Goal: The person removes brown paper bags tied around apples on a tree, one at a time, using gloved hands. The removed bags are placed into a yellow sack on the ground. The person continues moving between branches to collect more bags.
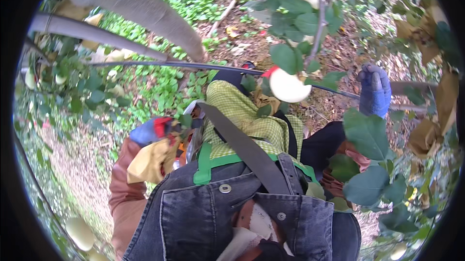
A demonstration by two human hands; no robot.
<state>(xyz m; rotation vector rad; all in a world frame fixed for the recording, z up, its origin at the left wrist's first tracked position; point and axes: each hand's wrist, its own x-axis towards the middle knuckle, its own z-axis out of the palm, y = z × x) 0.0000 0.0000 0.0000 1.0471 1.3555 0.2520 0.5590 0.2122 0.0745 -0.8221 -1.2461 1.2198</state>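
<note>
My left hand (144, 133), in a blue glove, is at the left beside the opening of a carrying bag. Red and dark material covers its fingers, so their grip is hidden. A crumpled tan paper bag (152, 161) lies against that wrist. My right hand (375, 91), also blue-gloved, is raised at the right among leaves and branches. Its fingers are curled closed, and what they hold, if anything, cannot be made out. Between the hands hangs a pale, almost white apple (289, 86) under a leafy twig, with a bit of red at its left edge.
A thick grey trunk (140, 11) slants in from the upper left. A dark hose (193, 65) crosses ahead of me. Brown paper bags (424, 137) hang among leaves at the right. A wide grey strap (242, 144) crosses my front. Another pale fruit (80, 233) hangs lower left.
</note>
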